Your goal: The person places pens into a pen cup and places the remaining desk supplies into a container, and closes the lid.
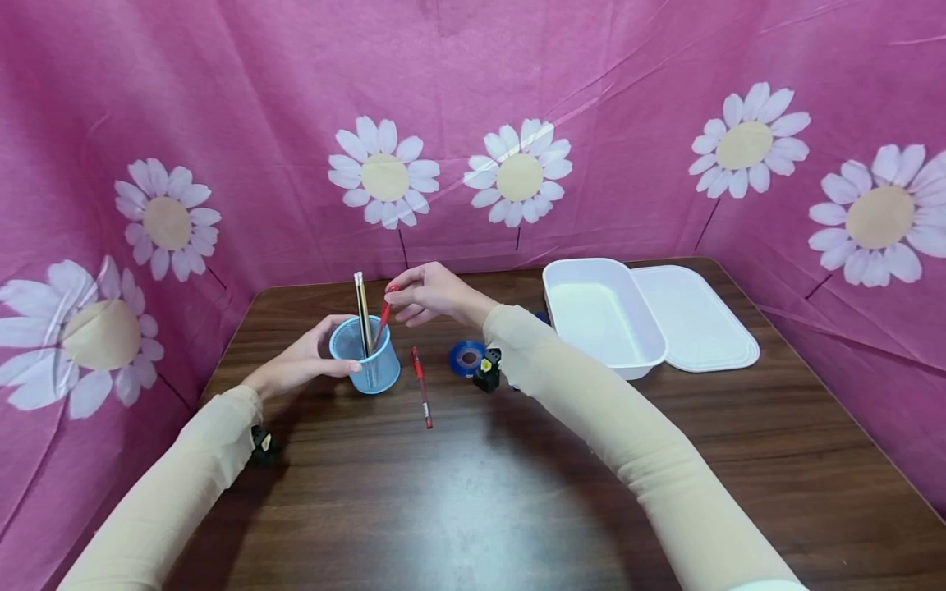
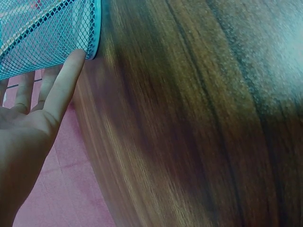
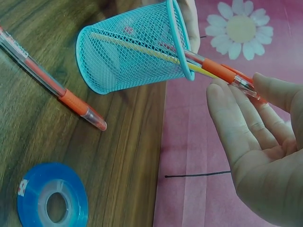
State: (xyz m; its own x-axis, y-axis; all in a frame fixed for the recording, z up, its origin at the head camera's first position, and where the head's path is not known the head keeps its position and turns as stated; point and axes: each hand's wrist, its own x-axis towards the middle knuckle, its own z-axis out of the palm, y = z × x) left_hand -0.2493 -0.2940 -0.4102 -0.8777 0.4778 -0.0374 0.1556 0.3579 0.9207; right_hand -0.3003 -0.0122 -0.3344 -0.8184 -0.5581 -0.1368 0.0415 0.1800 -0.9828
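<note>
A: While the left hand point(image 1: 316, 355) is gripping the one mesh cup point(image 1: 378, 376), a light, stiff, tippable thing, I'd judge, its wall is offering the best hold.
B: And pencils point(image 1: 362, 310) are standing inside; I'm not counting those surely.
A: Next, the right hand point(image 1: 430, 295) is pinching one red pen point(image 3: 218, 71) by its upper end, lower end inside the cup; it's probably handling light, stiff, slightly slippery.
B: A second, loose pen point(image 3: 54, 86) is lying on the bench point(image 1: 473, 509), then one blue tape roll point(image 1: 458, 359), one white tub point(image 1: 602, 308), one lid point(image 1: 705, 324).

Nothing could be read! Label point(image 3: 13, 43) on the loose pen point(image 3: 52, 82), sticker point(image 3: 22, 187) on the blue tape point(image 3: 31, 203): both were blurred.
</note>
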